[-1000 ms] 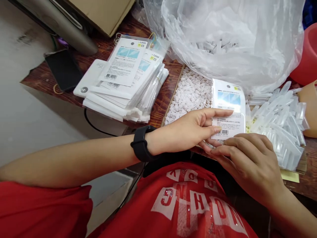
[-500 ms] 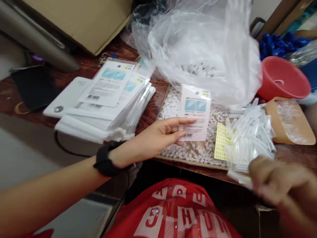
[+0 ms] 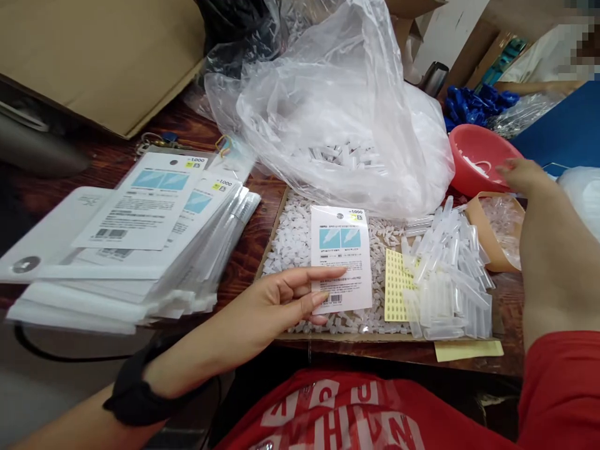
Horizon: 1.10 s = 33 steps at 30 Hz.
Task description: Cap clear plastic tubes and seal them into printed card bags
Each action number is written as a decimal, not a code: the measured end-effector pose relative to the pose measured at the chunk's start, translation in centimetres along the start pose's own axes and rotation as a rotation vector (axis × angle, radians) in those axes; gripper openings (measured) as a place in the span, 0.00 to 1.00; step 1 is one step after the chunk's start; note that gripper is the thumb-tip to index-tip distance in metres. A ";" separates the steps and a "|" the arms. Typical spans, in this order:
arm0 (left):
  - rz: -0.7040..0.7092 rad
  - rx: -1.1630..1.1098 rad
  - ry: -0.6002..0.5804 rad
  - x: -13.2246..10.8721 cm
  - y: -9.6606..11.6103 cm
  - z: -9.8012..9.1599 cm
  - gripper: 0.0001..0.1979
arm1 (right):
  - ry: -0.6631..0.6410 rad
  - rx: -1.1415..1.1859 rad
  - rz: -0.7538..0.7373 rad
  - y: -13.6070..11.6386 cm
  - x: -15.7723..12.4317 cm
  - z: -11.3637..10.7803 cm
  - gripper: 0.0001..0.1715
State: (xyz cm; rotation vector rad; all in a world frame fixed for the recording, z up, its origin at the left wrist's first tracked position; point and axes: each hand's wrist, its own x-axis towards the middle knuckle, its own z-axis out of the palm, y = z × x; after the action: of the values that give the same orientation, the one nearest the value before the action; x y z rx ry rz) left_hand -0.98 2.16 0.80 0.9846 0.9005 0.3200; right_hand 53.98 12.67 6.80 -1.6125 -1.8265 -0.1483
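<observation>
My left hand (image 3: 269, 301) pinches the card (image 3: 344, 250) over the white bits (image 3: 291, 228) while my right hand (image 3: 525, 176), grip unclear, is at the bowl (image 3: 462, 164): apparently a picking step, calling for fine fingertip control.

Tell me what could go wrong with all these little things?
The left hand pinches the packet by one side, so it might slip.
The right hand is right at the red bowl; a bump could tip it.
The packet pile sits unevenly at the table's edge and may slide off.
</observation>
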 end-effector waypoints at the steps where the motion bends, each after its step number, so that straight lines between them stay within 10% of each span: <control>1: 0.001 -0.018 0.003 0.0 0.2 0.0 0.19 | 0.012 -0.038 0.013 -0.2 0.0 -0.2 0.17; 6: 0.001 -0.171 -0.056 0.2 0.7 0.3 0.18 | 0.035 -0.161 0.069 -6.8 -3.8 -1.0 0.36; 8: -0.009 -0.239 -0.103 0.4 0.6 0.4 0.19 | -0.052 -0.142 -0.005 -11.8 -7.5 -0.4 0.24; 10: -0.007 -0.309 -0.137 0.5 0.5 0.6 0.19 | -0.174 -0.085 -0.138 -17.0 -11.8 0.7 0.13; 15: -0.063 -0.373 -0.173 0.4 0.2 1.5 0.18 | -0.275 -0.079 -0.726 -25.7 -19.3 2.8 0.22; 33: -0.135 -0.278 -0.281 -1.6 -0.6 2.0 0.28 | -0.231 0.068 -0.517 -28.2 -22.6 2.6 0.23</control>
State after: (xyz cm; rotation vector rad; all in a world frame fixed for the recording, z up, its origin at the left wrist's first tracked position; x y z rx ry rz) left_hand -0.47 -0.35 1.59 0.6879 0.6417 0.1802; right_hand 27.12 -11.15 2.04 -1.1166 -2.3720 -0.1296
